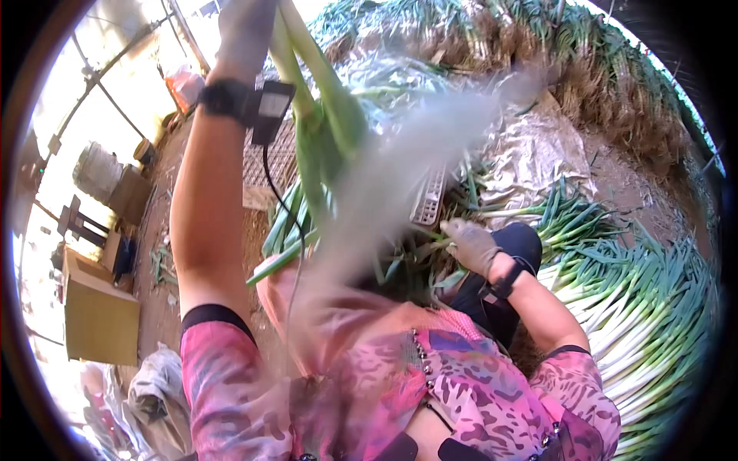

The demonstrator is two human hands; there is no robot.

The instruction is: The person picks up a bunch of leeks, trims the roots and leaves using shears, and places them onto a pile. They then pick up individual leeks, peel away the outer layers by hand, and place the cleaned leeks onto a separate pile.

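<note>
My left hand point(246, 34), in a grey glove, is raised high at the top edge with its fingers partly out of view. Beside it hangs a large green onion point(327, 115), close to the camera, its leaves running up to the hand. A pale, smeared streak crosses the middle, overlapping the onion. Lower and to the right, my gloved right hand point(470, 244) is closed by my dark-clad knee point(516, 247), near loose green leaves point(450, 280); what it pinches I cannot tell. Both wrists wear black bands, the left with a small box and cable.
Rows of green onions point(630, 323) lie along the right, and more are stacked at the back point(538, 38). A white plastic crate point(429, 198) stands ahead, near a pale sheet point(538, 146). A cardboard box point(100, 307), small stool point(81, 223) and bucket point(98, 169) are at left.
</note>
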